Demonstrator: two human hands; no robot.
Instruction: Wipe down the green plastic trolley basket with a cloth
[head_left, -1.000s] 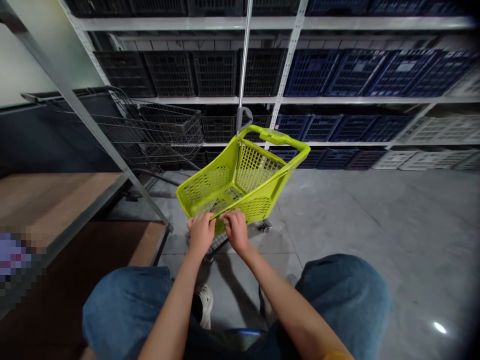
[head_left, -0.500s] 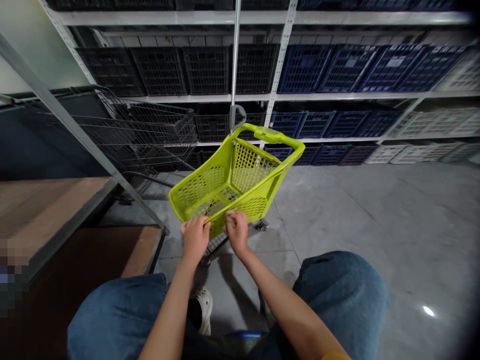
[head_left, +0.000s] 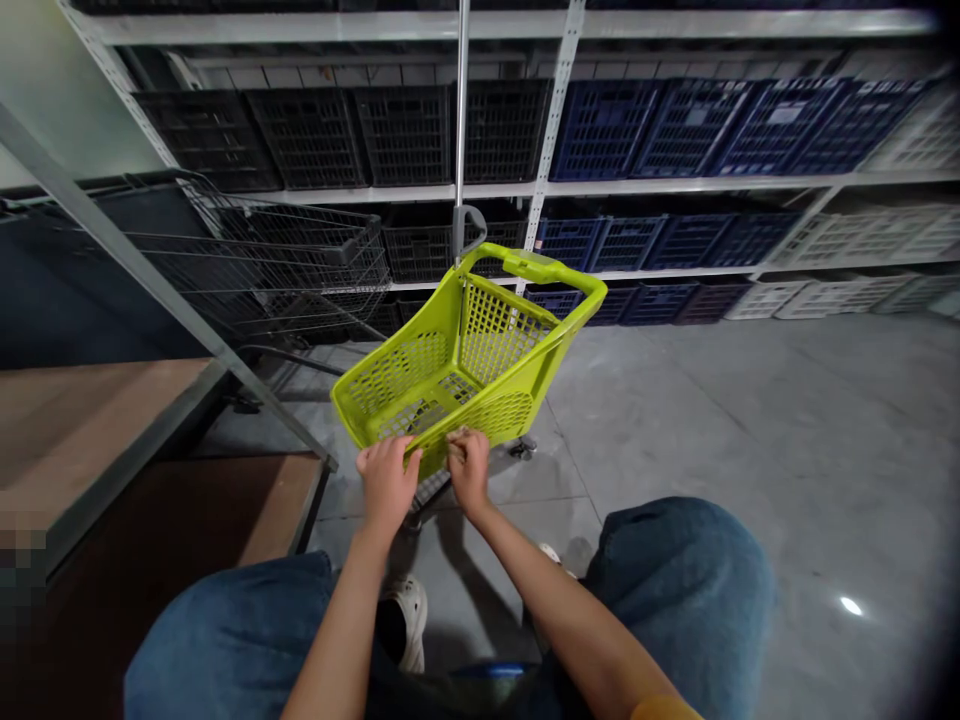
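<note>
A lime-green plastic shopping cart point(head_left: 499, 410) with lattice walls stands upright in front of my knees. My left hand point(head_left: 386, 478) is closed over the rim of its near side, close to the left corner. Just to the right, my right hand point(head_left: 469, 470) is closed with its fingers against the outside of the same wall. A small crumpled greyish-beige cloth point(head_left: 457, 437) shows at those fingertips, mostly hidden by them. The cart's basket holds nothing that I can make out. A metal pole with a grey hook handle point(head_left: 468, 232) rises at its back corner.
Racks with black crates point(head_left: 405, 135), blue crates point(head_left: 607, 130) and pale crates point(head_left: 840, 295) line the back. A dark wire shopping cart point(head_left: 300, 240) stands behind on the left. Near left is a metal-framed shelf with brown boards point(head_left: 247, 500). Grey concrete floor point(head_left: 750, 430) extends to the right.
My right hand has shifted slightly down and left along the cart's wall, and the cloth shows more clearly. My left hand keeps its place on the rim. The view has moved slightly.
</note>
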